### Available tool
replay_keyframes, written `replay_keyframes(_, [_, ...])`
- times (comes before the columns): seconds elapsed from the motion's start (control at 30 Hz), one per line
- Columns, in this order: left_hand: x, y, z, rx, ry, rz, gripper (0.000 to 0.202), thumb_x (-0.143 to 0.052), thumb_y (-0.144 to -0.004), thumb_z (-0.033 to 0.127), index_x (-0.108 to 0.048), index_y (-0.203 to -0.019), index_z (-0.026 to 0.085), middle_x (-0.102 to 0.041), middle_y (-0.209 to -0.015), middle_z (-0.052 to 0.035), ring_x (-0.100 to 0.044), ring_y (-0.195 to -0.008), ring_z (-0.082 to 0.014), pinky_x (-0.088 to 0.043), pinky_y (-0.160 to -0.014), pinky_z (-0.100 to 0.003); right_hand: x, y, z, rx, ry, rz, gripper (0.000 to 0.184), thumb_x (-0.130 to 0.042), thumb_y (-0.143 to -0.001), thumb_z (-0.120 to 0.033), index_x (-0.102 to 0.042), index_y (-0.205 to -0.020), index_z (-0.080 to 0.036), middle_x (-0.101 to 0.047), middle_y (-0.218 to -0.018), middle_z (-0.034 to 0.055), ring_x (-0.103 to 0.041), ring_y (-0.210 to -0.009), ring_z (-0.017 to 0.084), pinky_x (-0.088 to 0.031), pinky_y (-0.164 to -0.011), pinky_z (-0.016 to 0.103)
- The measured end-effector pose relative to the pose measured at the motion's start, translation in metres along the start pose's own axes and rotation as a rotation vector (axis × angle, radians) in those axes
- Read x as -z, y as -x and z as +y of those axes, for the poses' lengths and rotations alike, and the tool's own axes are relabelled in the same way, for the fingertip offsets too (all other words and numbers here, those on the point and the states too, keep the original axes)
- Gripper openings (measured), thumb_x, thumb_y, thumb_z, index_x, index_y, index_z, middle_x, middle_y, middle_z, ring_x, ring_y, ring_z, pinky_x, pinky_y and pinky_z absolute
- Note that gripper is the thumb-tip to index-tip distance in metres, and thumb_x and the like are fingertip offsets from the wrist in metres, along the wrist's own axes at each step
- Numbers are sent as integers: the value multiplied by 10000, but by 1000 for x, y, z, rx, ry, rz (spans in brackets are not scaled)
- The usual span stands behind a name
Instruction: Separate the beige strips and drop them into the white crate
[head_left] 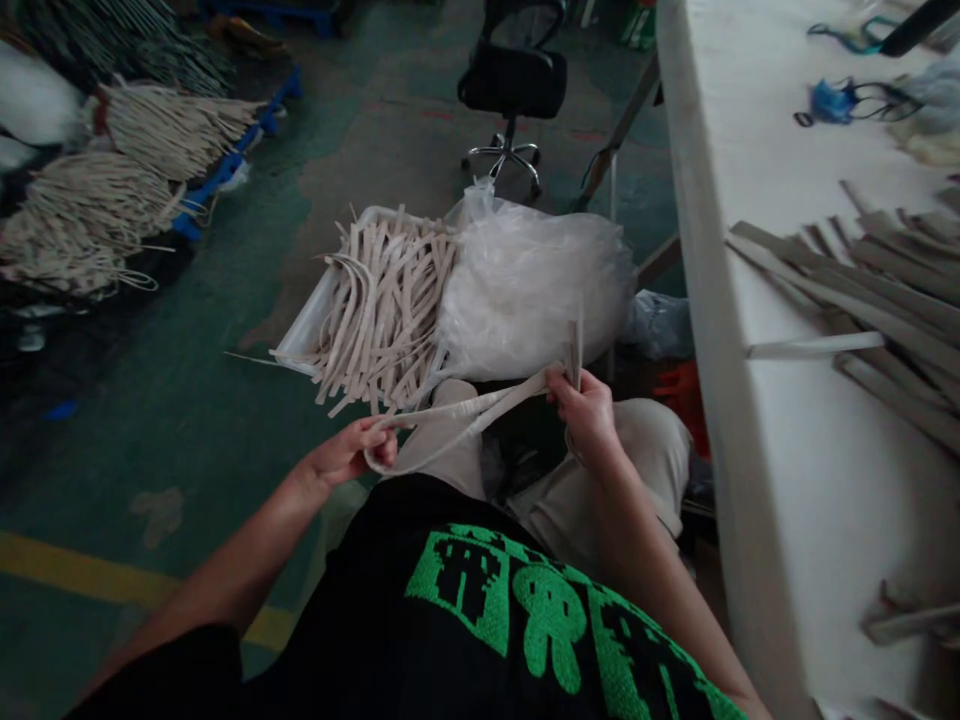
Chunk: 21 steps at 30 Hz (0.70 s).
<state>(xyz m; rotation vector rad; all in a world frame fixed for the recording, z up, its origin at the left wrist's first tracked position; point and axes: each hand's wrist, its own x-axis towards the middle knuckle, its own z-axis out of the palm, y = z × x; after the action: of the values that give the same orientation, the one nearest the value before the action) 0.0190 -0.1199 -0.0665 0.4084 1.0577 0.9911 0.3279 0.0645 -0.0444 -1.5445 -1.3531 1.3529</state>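
My left hand (352, 453) is closed around the looped end of a pale flat strip (465, 412) held over my lap. The other end of that strip is pinched in my right hand (586, 412), and it sticks up past the fingers. The strip stretches between both hands. Just beyond them a white tray (304, 335) holds a heap of similar beige strips (382, 310). A crumpled clear plastic bag (525, 285) lies on the tray's right side.
A white table (780, 300) on my right carries several grey flat strips (885, 300) and blue-handled items (832, 102) farther back. A black office chair (514, 85) stands beyond the tray. Bundles of beige strips (112, 180) lie on the floor at left.
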Motion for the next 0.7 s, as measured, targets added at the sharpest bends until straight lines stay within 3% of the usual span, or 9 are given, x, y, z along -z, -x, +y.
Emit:
replay_keyframes(0.1, [19, 11, 10, -196, 234, 129, 385, -920, -628, 451, -658, -728, 187, -423, -552, 67, -372, -451, -48, -433, -483, -197, -1, -2, 5, 19, 136, -48, 472, -664, -804, -629, -703, -826, -159, -578, -616, 4, -323, -483, 96, -254, -440, 262])
replay_keyframes(0.2, [43, 23, 43, -432, 256, 338, 342, -935, -621, 407, -684, -744, 210, -537, -640, 48, -312, -441, -22, -387, -411, -147, 3, -8, 8, 15, 175, -39, 532, -648, -818, -662, -745, -920, -149, -680, -731, 47, -355, -489, 103, -286, -460, 270])
replay_keyframes(0.3, [65, 35, 92, -653, 151, 518, 378, -944, -598, 388, -757, -912, 294, -715, -935, 33, -372, -485, -30, -379, -361, -129, 8, -12, 9, 10, 207, -70, 565, -629, -832, -673, -754, -1027, -158, -736, -801, 71, -400, -480, 115, -310, -461, 271])
replay_keyframes(0.4, [77, 27, 140, -755, 10, 573, 513, -906, -647, 328, -741, -1125, 408, -707, -1224, 62, -502, -560, -49, -444, -380, -134, 12, -12, 6, 21, 279, -103, 528, -630, -840, -652, -763, -1033, -179, -752, -788, 70, -511, -520, 149, -384, -492, 271])
replay_keyframes(0.5, [89, -23, 172, -688, -179, 544, 737, -871, -661, 289, -630, -1341, 438, -638, -1380, 22, -660, -725, -110, -528, -463, -170, 16, -9, 3, 36, 328, -112, 471, -628, -846, -631, -776, -984, -205, -761, -780, 66, -616, -604, 183, -468, -557, 271])
replay_keyframes(0.63, [117, -151, 179, -548, -435, 538, 729, -765, -737, 353, -547, -1427, 271, -611, -1390, -107, -712, -974, -224, -590, -642, -255, 20, -8, 0, -5, 355, -122, 475, -608, -850, -641, -773, -993, -218, -763, -758, 62, -655, -615, 209, -515, -569, 286])
replay_keyframes(0.7, [132, -216, 167, -482, -690, 633, 741, -721, -771, 351, -493, -1452, 167, -612, -1366, -167, -672, -1129, -282, -593, -848, -348, 22, -8, 0, -20, 376, -131, 476, -602, -852, -643, -776, -1002, -226, -768, -763, 63, -679, -636, 220, -539, -591, 292])
